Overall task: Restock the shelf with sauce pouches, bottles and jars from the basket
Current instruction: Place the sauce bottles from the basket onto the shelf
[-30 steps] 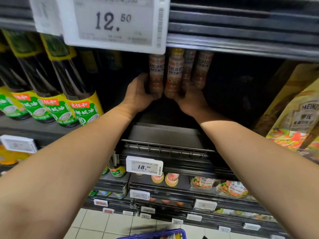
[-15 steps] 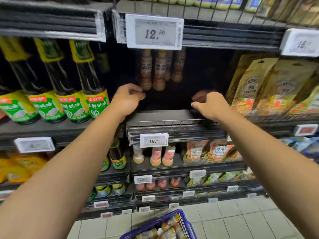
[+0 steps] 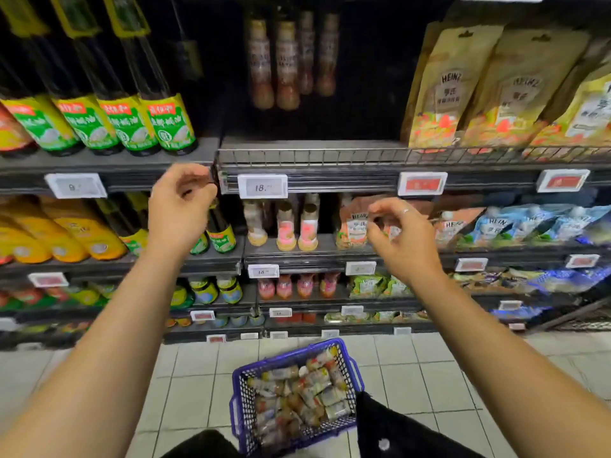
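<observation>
A blue plastic basket [image 3: 353, 366] stands on the tiled floor at my feet, filled with several small sauce bottles [image 3: 299, 391]. Far back on the dark wire-fronted shelf [image 3: 314, 156] stand several slim dressing bottles [image 3: 287, 64]. My left hand [image 3: 180, 208] hangs in the air in front of the shelf edge, fingers loosely curled, holding nothing. My right hand [image 3: 401, 238] is lower and to the right, in front of the shelf below, fingers loosely curled and empty.
Dark oil bottles with green labels [image 3: 132, 123] fill the shelf at left. Heinz pouches [image 3: 453, 90] lean at right. A price tag reading 18 [image 3: 263, 186] clips to the shelf edge. Lower shelves hold more bottles [image 3: 286, 226], jars and pouches.
Both hands have let go of the dressing bottles at the back of the shelf and drawn back and down, empty. The view has tilted down, showing the basket.
</observation>
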Motion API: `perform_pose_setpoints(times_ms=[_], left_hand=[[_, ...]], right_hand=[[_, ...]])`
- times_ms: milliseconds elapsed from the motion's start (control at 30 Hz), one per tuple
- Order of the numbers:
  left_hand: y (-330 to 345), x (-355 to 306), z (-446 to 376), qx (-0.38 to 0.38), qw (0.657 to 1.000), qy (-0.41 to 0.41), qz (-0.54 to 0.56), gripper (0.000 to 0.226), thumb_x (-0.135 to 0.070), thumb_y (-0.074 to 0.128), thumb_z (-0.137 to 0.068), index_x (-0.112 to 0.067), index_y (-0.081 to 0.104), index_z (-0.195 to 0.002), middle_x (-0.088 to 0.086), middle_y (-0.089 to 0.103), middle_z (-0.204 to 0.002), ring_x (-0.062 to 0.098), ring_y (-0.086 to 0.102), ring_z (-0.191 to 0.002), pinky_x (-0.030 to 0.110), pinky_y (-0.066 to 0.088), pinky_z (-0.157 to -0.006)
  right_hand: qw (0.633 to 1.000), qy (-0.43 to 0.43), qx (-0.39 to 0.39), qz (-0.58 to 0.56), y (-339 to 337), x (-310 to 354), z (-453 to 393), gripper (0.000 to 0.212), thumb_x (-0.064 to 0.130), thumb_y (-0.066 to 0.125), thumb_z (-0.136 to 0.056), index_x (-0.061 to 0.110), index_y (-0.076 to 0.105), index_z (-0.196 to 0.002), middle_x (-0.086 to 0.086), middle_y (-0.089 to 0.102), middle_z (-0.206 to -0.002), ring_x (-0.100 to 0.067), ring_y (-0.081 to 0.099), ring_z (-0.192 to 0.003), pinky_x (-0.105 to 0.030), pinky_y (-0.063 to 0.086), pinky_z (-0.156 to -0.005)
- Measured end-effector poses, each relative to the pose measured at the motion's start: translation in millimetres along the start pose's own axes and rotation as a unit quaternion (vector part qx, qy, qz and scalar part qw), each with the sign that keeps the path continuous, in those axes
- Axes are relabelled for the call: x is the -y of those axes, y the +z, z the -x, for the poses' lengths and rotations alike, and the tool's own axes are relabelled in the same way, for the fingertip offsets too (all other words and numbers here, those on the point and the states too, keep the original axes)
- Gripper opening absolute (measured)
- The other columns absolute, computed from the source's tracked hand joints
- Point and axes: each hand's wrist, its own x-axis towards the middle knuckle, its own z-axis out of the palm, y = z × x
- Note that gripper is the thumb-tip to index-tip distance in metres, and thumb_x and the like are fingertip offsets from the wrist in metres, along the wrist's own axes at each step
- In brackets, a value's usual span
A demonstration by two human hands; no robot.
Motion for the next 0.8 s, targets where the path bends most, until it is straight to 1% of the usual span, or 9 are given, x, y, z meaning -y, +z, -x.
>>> perform_pose_setpoints(times_ms=[100,200,333,400,500,567,667,733,800], left_hand=[[-1,37,58,-0.009,0.997,-0.06,-0.043,0.032,-0.003,0.068,-0.086,-0.032,0.061,-0.096,0.0,0.066,-0.099,0.004,0.064,-0.088,0.014,0.05,-0.083],[11,88,123,0.028,0.983,-0.161,-0.084,0.034,0.002,0.066,-0.089,-0.031,0.058,-0.092,-0.006,0.063,-0.092,0.004,0.061,-0.083,0.019,0.05,-0.085],[33,148,208,0.09,0.945,-0.286,-0.131,0.028,0.007,0.064,-0.088,-0.019,0.057,-0.096,-0.006,0.061,-0.087,-0.007,0.06,-0.071,0.018,0.046,-0.077],[42,177,245,0.12,0.918,-0.339,-0.166,0.022,0.003,0.068,-0.088,-0.014,0.057,-0.099,-0.003,0.063,-0.089,0.0,0.062,-0.075,0.018,0.045,-0.077],[48,220,296,0.156,0.881,-0.402,-0.195,0.017,-0.005,0.071,-0.087,-0.015,0.06,-0.096,-0.004,0.064,-0.087,0.012,0.065,-0.08,0.015,0.05,-0.065],[51,249,324,0.208,0.843,-0.429,-0.25,0.019,-0.014,0.071,-0.087,-0.016,0.063,-0.104,0.003,0.07,-0.1,0.026,0.067,-0.093,0.03,0.057,-0.08],[56,292,356,0.274,0.789,-0.453,-0.313,0.031,-0.019,0.069,-0.088,-0.012,0.063,-0.117,0.012,0.068,-0.117,0.034,0.065,-0.107,0.04,0.054,-0.091],[61,322,371,0.314,0.758,-0.464,-0.335,0.032,-0.021,0.066,-0.091,-0.007,0.062,-0.119,0.016,0.065,-0.122,0.036,0.062,-0.11,0.04,0.052,-0.091],[65,360,384,0.314,0.737,-0.494,-0.338,0.03,-0.023,0.065,-0.091,-0.01,0.062,-0.117,0.012,0.064,-0.122,0.031,0.061,-0.105,0.036,0.051,-0.085]], right_hand=[[0.996,0.071,0.053,-0.03,17,-47,54,0.019,0.018,0.07,-0.087,0.029,0.064,-0.101,0.009,0.066,-0.1,-0.006,0.062,-0.09,-0.022,0.049,-0.08],[0.974,0.175,0.138,-0.049,42,-93,109,0.021,0.014,0.071,-0.086,0.026,0.06,-0.1,0.004,0.063,-0.096,-0.014,0.061,-0.086,-0.031,0.051,-0.08],[0.926,0.307,0.216,-0.035,72,-139,182,0.02,0.017,0.075,-0.086,0.009,0.06,-0.097,-0.007,0.066,-0.095,-0.019,0.06,-0.084,-0.018,0.041,-0.069],[0.9,0.368,0.229,-0.04,84,-154,213,0.021,0.018,0.076,-0.084,0.009,0.063,-0.097,-0.002,0.067,-0.094,-0.022,0.065,-0.088,-0.017,0.041,-0.071],[0.866,0.43,0.253,-0.035,104,-176,251,0.019,0.019,0.076,-0.084,0.02,0.061,-0.094,0.005,0.068,-0.094,-0.024,0.068,-0.095,-0.029,0.051,-0.08],[0.853,0.447,0.269,-0.021,121,-192,272,0.021,0.023,0.076,-0.085,0.019,0.059,-0.097,0.001,0.069,-0.098,-0.021,0.067,-0.092,-0.03,0.055,-0.078],[0.84,0.452,0.301,0.005,150,-212,300,0.018,0.029,0.074,-0.085,0.029,0.057,-0.088,0.011,0.062,-0.085,-0.013,0.059,-0.078,-0.02,0.042,-0.061],[0.822,0.472,0.319,0.005,175,-227,317,0.017,0.027,0.072,-0.084,0.031,0.056,-0.083,0.014,0.062,-0.083,-0.02,0.062,-0.082,-0.028,0.048,-0.067],[0.794,0.509,0.332,-0.009,205,-247,334,0.013,0.024,0.071,-0.082,0.028,0.059,-0.084,0.007,0.068,-0.087,-0.028,0.067,-0.086,-0.044,0.058,-0.08]])
